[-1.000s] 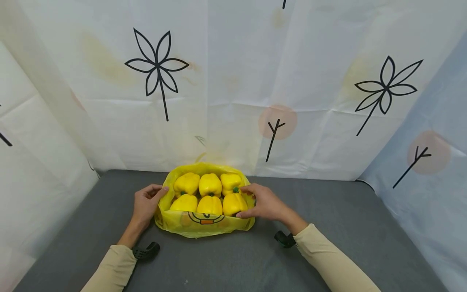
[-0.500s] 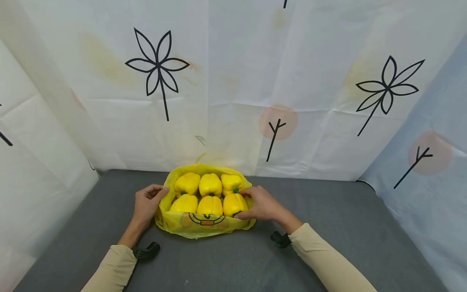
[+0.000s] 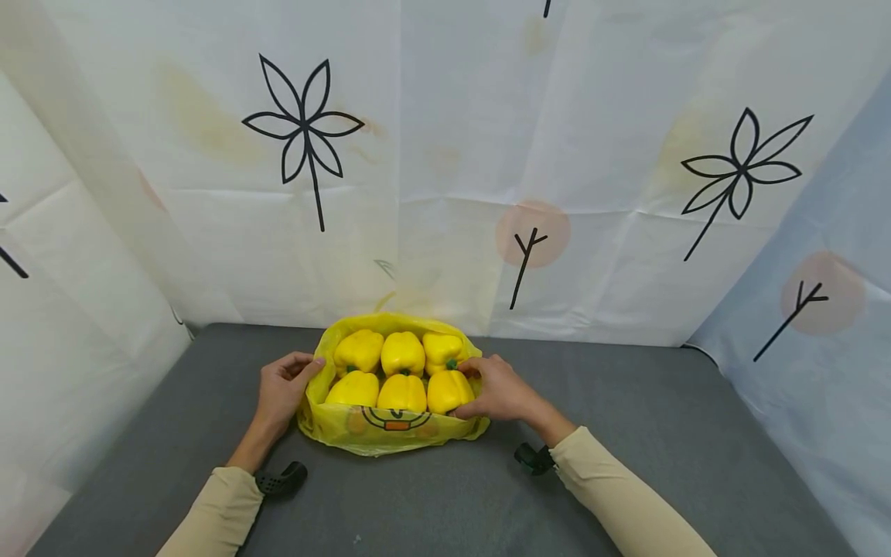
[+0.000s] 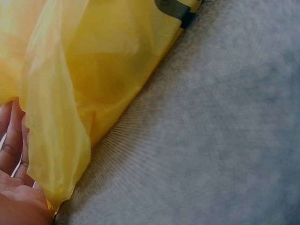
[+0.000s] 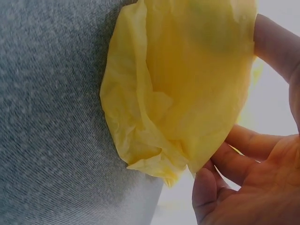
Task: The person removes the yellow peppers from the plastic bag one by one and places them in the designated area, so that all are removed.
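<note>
A yellow plastic bag, its mouth spread wide, lies on the grey table. Several yellow bell peppers sit inside in two rows. My left hand pinches the bag's left rim, thumb over the edge; the left wrist view shows fingers behind the plastic. Over the right rim reaches my right hand, its thumb and forefinger around the front right bell pepper. In the right wrist view, the bag's wall hides that pepper and the tips of the thumb and forefinger; other fingers curl outside the bag.
The grey table extends around the bag to both sides and toward me. A white patterned cloth hangs behind the table's back edge, with more cloth along the right side.
My right hand has shifted slightly left, bringing its thumb and forefinger closer around the front right bell pepper. My left hand keeps its place on the rim.
</note>
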Tool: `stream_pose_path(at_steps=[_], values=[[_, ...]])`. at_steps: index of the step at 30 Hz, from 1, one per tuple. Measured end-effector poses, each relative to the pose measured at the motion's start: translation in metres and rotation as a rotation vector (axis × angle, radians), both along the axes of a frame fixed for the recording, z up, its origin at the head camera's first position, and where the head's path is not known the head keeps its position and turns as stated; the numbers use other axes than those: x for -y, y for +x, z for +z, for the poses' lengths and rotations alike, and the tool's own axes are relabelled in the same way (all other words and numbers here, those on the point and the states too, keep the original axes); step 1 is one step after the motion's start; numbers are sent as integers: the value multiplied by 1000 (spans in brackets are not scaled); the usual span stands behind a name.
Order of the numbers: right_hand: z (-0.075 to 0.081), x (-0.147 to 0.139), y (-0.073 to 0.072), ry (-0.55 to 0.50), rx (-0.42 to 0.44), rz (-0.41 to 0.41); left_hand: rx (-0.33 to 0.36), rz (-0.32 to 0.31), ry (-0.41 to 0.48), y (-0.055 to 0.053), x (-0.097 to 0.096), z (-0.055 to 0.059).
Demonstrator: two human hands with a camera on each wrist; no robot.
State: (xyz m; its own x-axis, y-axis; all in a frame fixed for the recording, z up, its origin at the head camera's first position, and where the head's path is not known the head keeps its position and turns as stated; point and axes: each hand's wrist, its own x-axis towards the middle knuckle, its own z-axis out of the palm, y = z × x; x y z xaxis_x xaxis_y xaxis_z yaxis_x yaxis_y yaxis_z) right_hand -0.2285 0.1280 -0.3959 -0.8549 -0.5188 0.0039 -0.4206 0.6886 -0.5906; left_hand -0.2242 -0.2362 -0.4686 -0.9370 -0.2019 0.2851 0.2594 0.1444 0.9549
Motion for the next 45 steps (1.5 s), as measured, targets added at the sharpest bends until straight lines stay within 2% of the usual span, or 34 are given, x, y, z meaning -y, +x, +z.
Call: stream_pose_path(at_steps=[9,14,22,31,39,45], values=[[-4,-1,2,-65,0,-23,-9,6,-7,3,-2,2],[-5,-2,3,-98,-43,-18,-19,-2,-13,4,-3,3],[-1,-2,9,-173,-17,-92,-23,-6,-18,6,-2,4],[7,-4,8,-230,-39,-96,-15,1,-12,5,-2,4],[20,-11,3,-372,2,-77,-9,0,-10,3,0,2],[28,-24,2,-492,109,-104,-7,-4,-4,4,-1,0]])
